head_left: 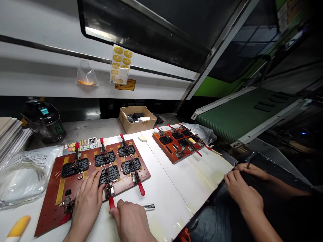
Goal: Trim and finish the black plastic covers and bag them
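Head view: the right hand [131, 218] has its thumb and curled fingers closed around the end of a red handle [111, 202], which sticks out over the near edge of a red-brown board [51, 205]. That handle belongs to the clamp [109, 190] at the middle of the board's near row. The left hand [87, 196] grips nothing that shows; its fingers lie stretched and slightly spread, touching the left end of the black plate [114, 172] under that clamp.

Around them on the board, four more black plates are in place with clamps over them: three along its far row and one at the right of its near row. So five places look filled. The far-row handles stand up, while the near-right handle [141, 189] slants out past the board's near edge. Whether each clamp presses its plate I cannot tell. At the board's near left, a sixth clamp [67, 202] has no plate visible by it, so that place looks unfilled, though the left hand hides part of it.

Farther out, right of the board on the white desk [161, 185], an orange board [174, 160] carries several black plates. A cardboard box [140, 127] stands beyond the red-brown board, and a co-worker's hands [239, 186] are well to its right.
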{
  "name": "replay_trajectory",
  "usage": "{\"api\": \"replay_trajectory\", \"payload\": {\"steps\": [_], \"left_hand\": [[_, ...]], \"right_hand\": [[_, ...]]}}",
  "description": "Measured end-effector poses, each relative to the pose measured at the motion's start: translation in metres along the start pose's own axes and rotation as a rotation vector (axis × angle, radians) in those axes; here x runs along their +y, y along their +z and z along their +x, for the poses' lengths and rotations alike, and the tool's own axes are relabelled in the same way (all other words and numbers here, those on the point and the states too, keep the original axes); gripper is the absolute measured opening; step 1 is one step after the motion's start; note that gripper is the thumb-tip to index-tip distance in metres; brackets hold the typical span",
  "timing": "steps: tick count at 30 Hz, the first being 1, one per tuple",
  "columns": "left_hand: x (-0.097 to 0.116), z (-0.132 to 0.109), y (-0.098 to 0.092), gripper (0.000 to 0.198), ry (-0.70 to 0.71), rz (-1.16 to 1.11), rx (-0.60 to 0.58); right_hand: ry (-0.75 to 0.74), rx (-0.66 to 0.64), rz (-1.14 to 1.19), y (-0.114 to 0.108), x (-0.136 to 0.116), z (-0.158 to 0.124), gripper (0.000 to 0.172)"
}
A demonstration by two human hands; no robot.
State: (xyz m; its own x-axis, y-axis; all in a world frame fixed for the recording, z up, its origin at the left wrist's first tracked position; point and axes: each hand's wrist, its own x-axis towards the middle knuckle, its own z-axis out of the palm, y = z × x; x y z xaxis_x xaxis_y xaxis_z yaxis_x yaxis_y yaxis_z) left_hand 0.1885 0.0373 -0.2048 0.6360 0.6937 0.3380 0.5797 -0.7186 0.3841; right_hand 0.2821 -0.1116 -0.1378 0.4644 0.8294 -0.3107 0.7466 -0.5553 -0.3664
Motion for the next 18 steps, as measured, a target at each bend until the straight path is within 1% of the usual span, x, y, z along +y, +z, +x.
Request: {"api": "replay_trajectory", "payload": {"steps": [3, 5, 6, 8, 10, 12, 13, 14, 15, 16, 18], "left_hand": [[-0.001, -0.001, 0.0, 0.045, 0.015, 0.0, -0.013], [-0.002, -0.002, 0.001, 0.047, 0.025, -0.01, -0.027], [-0.002, -0.002, 0.001, 0.048, 0.021, -0.013, -0.035], [0.0, -0.003, -0.002, 0.051, 0.004, -0.027, -0.042], [0.005, -0.004, -0.009, 0.053, -0.014, -0.067, -0.026], [0.014, -0.005, -0.02, 0.052, -0.009, -0.124, 0.026], [0.019, -0.006, -0.027, 0.051, 0.008, -0.15, 0.062], [0.024, -0.007, -0.035, 0.048, 0.032, -0.17, 0.1], [0.028, -0.009, -0.042, 0.045, 0.055, -0.184, 0.143], [0.032, -0.01, -0.048, 0.042, 0.07, -0.194, 0.182], [0.038, -0.011, -0.06, 0.037, 0.063, -0.227, 0.214]], "right_hand": [[0.029, -0.03, 0.024, -0.012, 0.009, -0.023, 0.028], [-0.007, 0.007, 0.086, -0.03, 0.03, -0.041, 0.022], [-0.022, 0.047, 0.119, -0.045, 0.047, -0.05, 0.021], [-0.02, 0.157, 0.165, -0.085, 0.097, -0.067, 0.021], [0.023, 0.276, 0.166, -0.13, 0.163, -0.081, 0.024], [0.032, 0.495, 0.092, -0.167, 0.231, -0.091, 0.027], [0.062, 0.621, 0.021, -0.178, 0.261, -0.094, 0.036], [0.088, 0.67, -0.037, -0.185, 0.286, -0.096, 0.043], [0.114, 0.704, -0.078, -0.187, 0.306, -0.097, 0.048], [0.139, 0.716, -0.109, -0.186, 0.321, -0.097, 0.05], [0.191, 0.705, -0.132, -0.181, 0.339, -0.096, 0.052]]}}
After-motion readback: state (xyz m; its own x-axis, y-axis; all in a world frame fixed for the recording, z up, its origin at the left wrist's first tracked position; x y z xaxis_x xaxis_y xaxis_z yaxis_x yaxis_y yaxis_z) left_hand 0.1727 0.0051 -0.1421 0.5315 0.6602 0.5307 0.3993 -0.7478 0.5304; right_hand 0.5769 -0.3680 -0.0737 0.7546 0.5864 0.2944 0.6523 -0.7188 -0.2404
